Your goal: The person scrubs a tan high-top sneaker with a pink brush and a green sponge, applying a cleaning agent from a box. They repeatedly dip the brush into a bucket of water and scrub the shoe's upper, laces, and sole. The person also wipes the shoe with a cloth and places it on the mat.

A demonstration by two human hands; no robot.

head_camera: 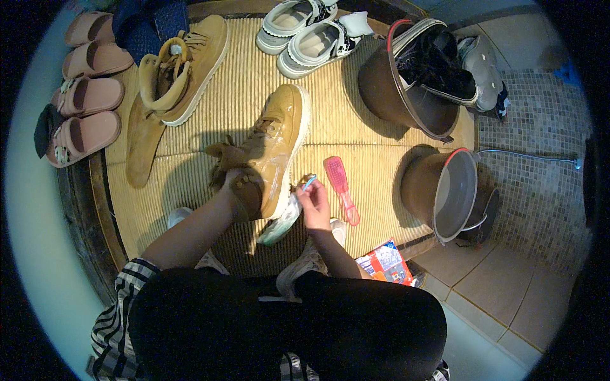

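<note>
A tan high-top shoe [281,143] with a white sole looks wet and is held up by my left hand [245,190], which reaches inside its collar, fingers mostly hidden. By the heel my right hand [315,202] pinches a small blue-and-white item [310,182], perhaps a brush's end; most of it is covered. Below the heel is a whitish, green-edged object [283,226] that I cannot identify. To the right of my right hand a pink scrubbing brush [337,178] lies on the ribbed mat [371,176]. The other tan shoe [207,62] rests at the upper left beside a tan insole [143,147].
Pink slide sandals [97,128] line the left edge, with white shoes [310,50] at the top. On the right are a brown bucket [381,90] with shoes over its rim and another bucket [419,190] holding liquid. A red printed packet [388,262] lies at lower right.
</note>
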